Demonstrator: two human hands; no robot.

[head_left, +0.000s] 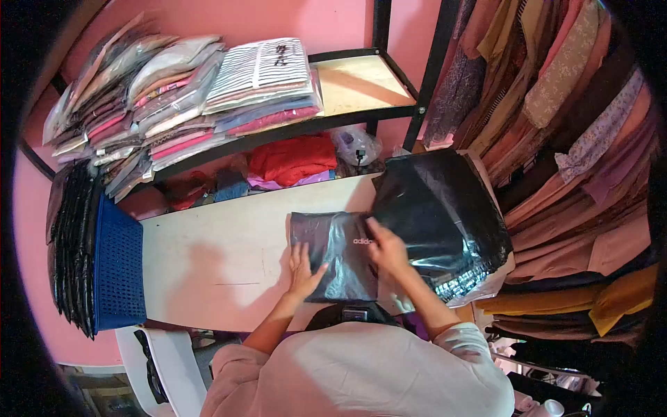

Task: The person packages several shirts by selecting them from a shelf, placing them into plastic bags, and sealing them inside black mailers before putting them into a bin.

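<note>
A dark folded garment in a clear plastic bag (pixel 333 267), with "adidas" lettering near its right side, lies flat on the white table. My left hand (pixel 303 271) rests on the bag's left part, fingers apart and stretched out. At the right edge of the same bag is my right hand (pixel 389 250), its index finger extended and the other fingertips touching the plastic beside the lettering. Just right of that hand, a pile of shiny black plastic mailing bags (pixel 441 208) covers the table's right end.
A blue plastic basket (pixel 118 267) holding black packages (pixel 73 250) stands at the left end of the table (pixel 201 243). Behind, a shelf (pixel 361 83) bears stacked bagged clothes (pixel 260 69), with a red cloth (pixel 292 158) below. Clothes (pixel 556 174) hang along the right.
</note>
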